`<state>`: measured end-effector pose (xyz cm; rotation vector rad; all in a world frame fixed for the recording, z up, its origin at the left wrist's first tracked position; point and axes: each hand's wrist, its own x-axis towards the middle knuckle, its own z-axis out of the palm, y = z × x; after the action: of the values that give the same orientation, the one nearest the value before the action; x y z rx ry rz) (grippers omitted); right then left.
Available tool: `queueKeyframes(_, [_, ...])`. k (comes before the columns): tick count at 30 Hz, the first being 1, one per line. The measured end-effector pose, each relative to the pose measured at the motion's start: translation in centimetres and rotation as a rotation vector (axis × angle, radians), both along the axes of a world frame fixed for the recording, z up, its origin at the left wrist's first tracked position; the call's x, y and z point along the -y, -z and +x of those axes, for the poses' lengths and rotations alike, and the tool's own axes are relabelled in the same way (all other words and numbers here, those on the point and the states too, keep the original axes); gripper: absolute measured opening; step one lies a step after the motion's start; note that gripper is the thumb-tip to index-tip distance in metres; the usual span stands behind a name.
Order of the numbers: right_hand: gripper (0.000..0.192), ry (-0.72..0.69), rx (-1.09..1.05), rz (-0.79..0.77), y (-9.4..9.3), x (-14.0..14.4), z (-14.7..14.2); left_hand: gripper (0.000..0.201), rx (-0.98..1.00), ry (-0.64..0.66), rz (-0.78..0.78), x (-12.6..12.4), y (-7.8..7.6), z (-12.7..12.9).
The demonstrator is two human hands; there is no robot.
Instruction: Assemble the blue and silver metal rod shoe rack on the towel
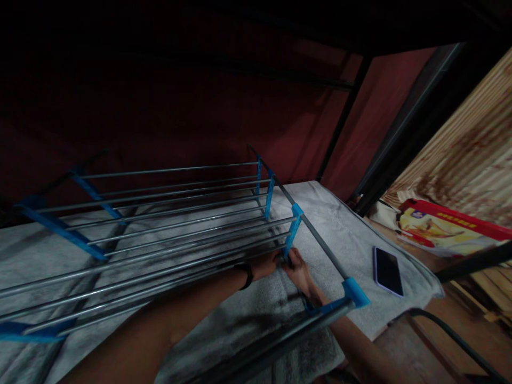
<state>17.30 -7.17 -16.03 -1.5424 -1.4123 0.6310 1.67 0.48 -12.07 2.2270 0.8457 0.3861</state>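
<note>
A rack of grey metal tubes (192, 230) joined by blue plastic brackets (294, 234) lies across a bed. My left hand (267, 265), with a black band at the wrist, reaches under the tubes to the lower end of one bracket. Its fingertips are partly hidden there. Right beside it, my right hand (298, 271) has its fingers closed around the same lower end, where a dark tube meets the bracket. The two hands nearly touch. Another blue bracket (355, 293) sits at the rack's near right corner, above my right forearm.
A phone (388, 271) lies on the grey bed cover (324, 213) to the right. Beyond the bed's edge is a red and yellow box (444, 226). Dark metal bed posts (347, 114) rise before a red wall (180, 117). A curved dark tube (448, 325) is at lower right.
</note>
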Motion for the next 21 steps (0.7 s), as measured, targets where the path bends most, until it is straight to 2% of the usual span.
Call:
queueKeyframes(11, [0.036,0.005,0.016,0.036,0.51,-0.02,0.0,0.035,0.034,-0.008,-0.014,0.27,-0.21,0.55])
queueKeyframes(16, [0.038,0.013,0.023,0.049,0.34,0.07,-0.21,0.033,0.045,-0.024,-0.016,0.42,-0.49,0.42])
queueKeyframes(21, [0.047,-0.01,0.037,0.051,-0.25,0.27,-0.61,0.032,0.059,-0.031,-0.05,0.23,-0.02,0.31])
